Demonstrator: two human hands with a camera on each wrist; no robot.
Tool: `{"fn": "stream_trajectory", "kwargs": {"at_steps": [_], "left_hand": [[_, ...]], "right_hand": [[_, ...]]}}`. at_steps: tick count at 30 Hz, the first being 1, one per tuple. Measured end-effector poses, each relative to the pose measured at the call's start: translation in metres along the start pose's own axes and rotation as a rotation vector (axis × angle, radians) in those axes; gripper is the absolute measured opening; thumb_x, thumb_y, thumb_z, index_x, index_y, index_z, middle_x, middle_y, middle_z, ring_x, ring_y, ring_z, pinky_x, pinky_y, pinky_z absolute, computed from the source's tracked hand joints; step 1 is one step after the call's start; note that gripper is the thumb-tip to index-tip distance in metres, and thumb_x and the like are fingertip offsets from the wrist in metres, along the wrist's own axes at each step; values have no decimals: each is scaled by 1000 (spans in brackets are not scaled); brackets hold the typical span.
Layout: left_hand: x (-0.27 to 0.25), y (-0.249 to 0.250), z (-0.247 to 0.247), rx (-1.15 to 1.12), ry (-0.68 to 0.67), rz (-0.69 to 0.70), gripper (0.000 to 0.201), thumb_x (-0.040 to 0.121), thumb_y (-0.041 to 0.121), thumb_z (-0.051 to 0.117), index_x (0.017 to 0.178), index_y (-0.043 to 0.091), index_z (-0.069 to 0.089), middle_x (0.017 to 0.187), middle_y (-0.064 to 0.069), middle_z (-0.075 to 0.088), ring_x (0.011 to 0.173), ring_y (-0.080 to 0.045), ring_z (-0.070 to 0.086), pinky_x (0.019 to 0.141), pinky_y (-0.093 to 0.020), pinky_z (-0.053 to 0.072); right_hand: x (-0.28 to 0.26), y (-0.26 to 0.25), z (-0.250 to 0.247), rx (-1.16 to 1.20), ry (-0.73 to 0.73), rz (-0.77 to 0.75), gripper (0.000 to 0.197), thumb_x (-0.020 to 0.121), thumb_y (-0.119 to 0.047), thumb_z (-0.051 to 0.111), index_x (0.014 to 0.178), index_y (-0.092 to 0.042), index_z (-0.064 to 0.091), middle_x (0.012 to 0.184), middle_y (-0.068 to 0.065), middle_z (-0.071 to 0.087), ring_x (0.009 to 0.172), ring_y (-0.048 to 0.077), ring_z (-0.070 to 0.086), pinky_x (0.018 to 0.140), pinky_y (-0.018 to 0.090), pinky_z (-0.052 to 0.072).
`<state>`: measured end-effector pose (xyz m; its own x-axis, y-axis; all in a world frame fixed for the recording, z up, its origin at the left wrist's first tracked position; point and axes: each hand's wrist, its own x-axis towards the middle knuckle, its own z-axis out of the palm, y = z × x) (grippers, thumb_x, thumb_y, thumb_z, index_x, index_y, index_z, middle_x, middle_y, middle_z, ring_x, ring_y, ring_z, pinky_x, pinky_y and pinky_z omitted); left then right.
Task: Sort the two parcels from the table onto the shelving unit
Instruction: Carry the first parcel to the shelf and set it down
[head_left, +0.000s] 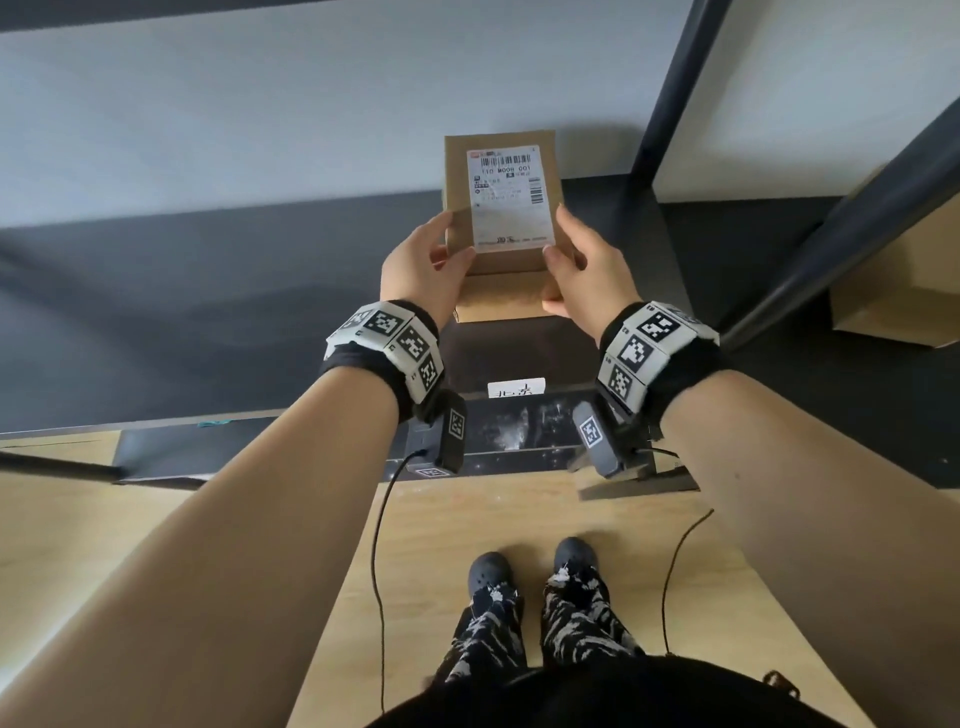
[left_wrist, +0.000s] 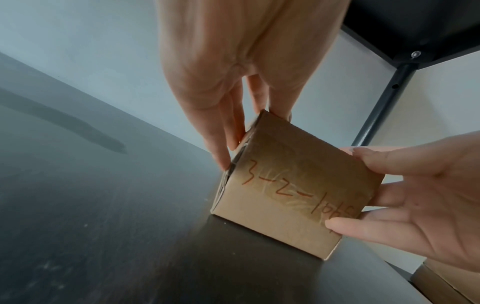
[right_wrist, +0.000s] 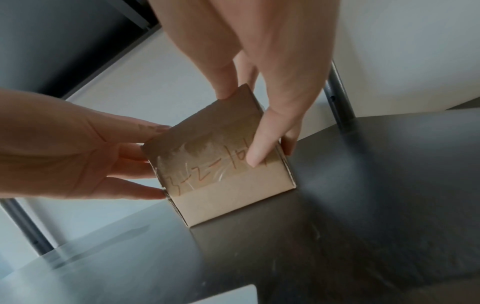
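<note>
Both hands grasp one cardboard parcel (head_left: 503, 218): the left hand (head_left: 423, 265) holds its left side with fingertips and thumb, and the right hand (head_left: 584, 270) holds its right side the same way. The parcel rests with its bottom edge on the dark shelf board (head_left: 208, 291) of the shelving unit, near the unit's dark upright post (head_left: 670, 93).

Step in hand: setting this parcel down on the board. Judged from the contact seen, placement is nearly complete. The next move calls for both hands to let go evenly and draw back toward the person without dragging the parcel off its spot.

View differences: the head view alone shows the white shipping label (head_left: 511, 200) with barcode on the parcel's top face, a small white tag (head_left: 517, 387) on the board's front edge, and another carton (head_left: 904, 291) beyond the post. Only the wrist views show the handwritten red marking (left_wrist: 298, 191) under clear tape on the parcel's near face.
</note>
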<state>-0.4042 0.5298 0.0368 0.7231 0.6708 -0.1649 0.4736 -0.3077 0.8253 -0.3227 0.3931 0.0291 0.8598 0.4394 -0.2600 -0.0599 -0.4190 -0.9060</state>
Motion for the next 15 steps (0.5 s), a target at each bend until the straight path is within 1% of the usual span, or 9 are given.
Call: {"fn": "stream_trajectory", "kwargs": {"at_steps": [2,4,7,9,12,15], "left_hand": [[4,0,1,11,2,8,51,89,26,57,139,28,47,129,5,60,113,-12,60,90,-41,56],[8,0,2,13,5,10,52,89,26,57,140,27,46,128,4,61,113,-13,60,91,-41,55],[13,1,1,6,11,4,52,89,26,57,140,27,46,127,2,63,112,-14,61,93,-40,54],[16,1,2,9,17,12,52,89,25,57,140,26,47,128,3,62,113,-13,61,94,-39,54],[18,1,3,9,22,18,51,89,25,57,140,25,47,130,4,61,113,-12,60,93,-39,54],[17,1,3,3,18,19,52,90,26,57,140,24,46,131,4,60,114,-12,60,93,-39,54]], "right_hand": [[4,-1,0,6,12,-5,54,99,-20,47,150,-32,33,150,-1,43,107,12,47,87,42,59],[7,-1,3,17,22,-4,54,100,-20,47,150,-31,33,150,-1,43,104,11,46,88,43,58],[10,-1,7,44,42,-3,53,100,-21,46,150,-29,34,150,-1,43,110,11,46,93,45,56],[12,-1,8,57,48,1,52,100,-21,46,150,-29,35,149,-2,45,118,14,49,98,45,53],[13,-3,8,61,49,9,52,99,-22,46,150,-30,35,149,-2,46,130,19,48,102,44,50],[14,-4,9,52,50,7,52,100,-21,44,150,-29,33,149,-1,46,130,21,48,101,44,51]]}}
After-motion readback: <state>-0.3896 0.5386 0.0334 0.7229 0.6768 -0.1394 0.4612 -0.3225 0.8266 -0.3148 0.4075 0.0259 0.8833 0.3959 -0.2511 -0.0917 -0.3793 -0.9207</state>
